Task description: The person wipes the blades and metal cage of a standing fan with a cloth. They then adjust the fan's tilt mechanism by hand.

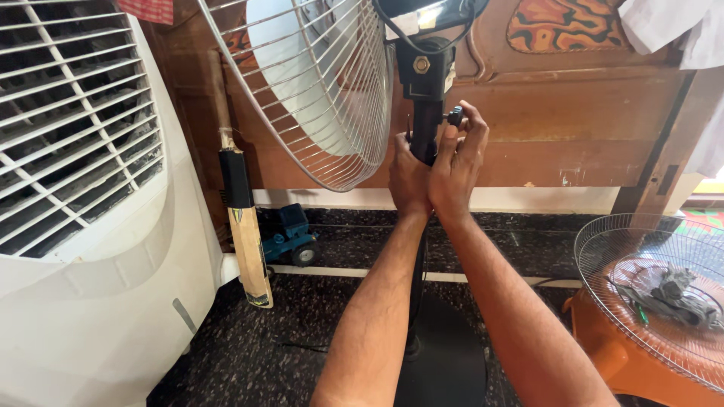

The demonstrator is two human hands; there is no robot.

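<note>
While both arms reach up from six o'clock, the right hand pinches a small black knob between thumb and fingertips, just at one o'clock of the hand itself. That knob sticks out from the right side of a black fan pole, which stands upright in the middle of the view. Pressed against the right hand, at its nine o'clock, the left hand is clenched around the same pole just below the knob.

At twelve o'clock of the hands the pole meets the black neck of the fan, and a wire guard with a pale blade behind it tilts out toward ten o'clock. Straight down at six o'clock the pole ends in a round black base on a dark speckled floor.

Farther out, at nine o'clock, a large white air cooler fills the left edge. Between it and the fan a cricket bat leans upright against a brown wooden headboard, with a small blue toy vehicle just beside it on the floor. At four o'clock a second wire guard lies flat on an orange stool, with a grey rag lying in it.
</note>
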